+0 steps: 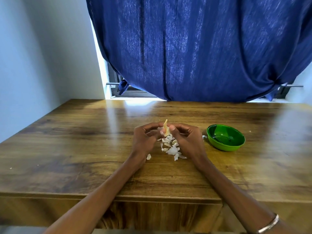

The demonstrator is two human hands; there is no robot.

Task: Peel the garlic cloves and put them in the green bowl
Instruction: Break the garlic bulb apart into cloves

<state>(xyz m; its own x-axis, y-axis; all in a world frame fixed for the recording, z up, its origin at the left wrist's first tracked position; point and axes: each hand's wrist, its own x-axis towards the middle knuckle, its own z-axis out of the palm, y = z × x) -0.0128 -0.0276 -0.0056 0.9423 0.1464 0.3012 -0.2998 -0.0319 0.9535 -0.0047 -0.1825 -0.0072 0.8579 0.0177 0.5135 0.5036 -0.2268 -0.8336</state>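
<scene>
A pale garlic clove (pixel 166 128) with a strip of skin sticking up is pinched between the fingertips of both hands above the wooden table (pixel 84 149). My left hand (pixel 146 139) holds it from the left, my right hand (pixel 184 138) from the right. Below the hands lies a heap of garlic cloves and white skins (pixel 171 147). The green bowl (pixel 225 140) stands to the right of my right hand; I see no cloves inside it.
A single loose skin (pixel 148 156) lies beside my left wrist, and a white scrap (pixel 204 136) sits at the bowl's left side. A dark blue curtain (pixel 202 48) hangs over the window behind the table. The table's front edge runs under my forearms.
</scene>
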